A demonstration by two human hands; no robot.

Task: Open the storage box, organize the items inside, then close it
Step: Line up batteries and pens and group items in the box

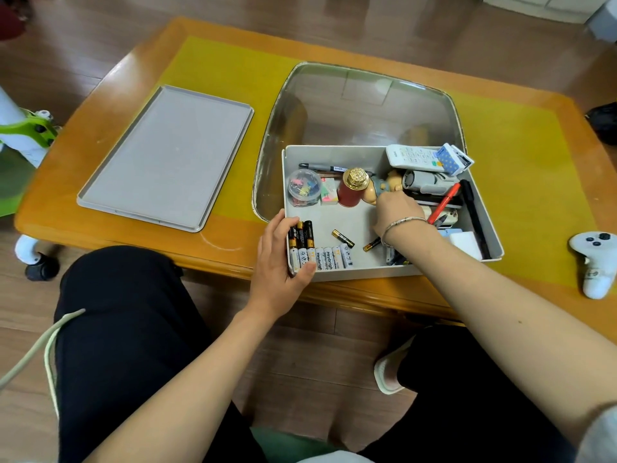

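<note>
head view | storage box (364,273) open on the table (110,148), its lid (167,155) lying well off beyond the left hand | left hand (278,259) grips the box's near-left corner, thumb beside the batteries (314,250) | right hand (395,208) inside the box, fingers at the doll (384,185) (grasp hidden, cannot tell) | red jar (352,190) just left of it

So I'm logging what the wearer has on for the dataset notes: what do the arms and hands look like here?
Both forearms are bare, with no sleeves reaching the wrists. The right hand has a thin silver beaded bracelet round its wrist. The left hand shows no ring, watch or band. A bit of grey cloth shows by the right upper arm at the picture's edge.
</note>
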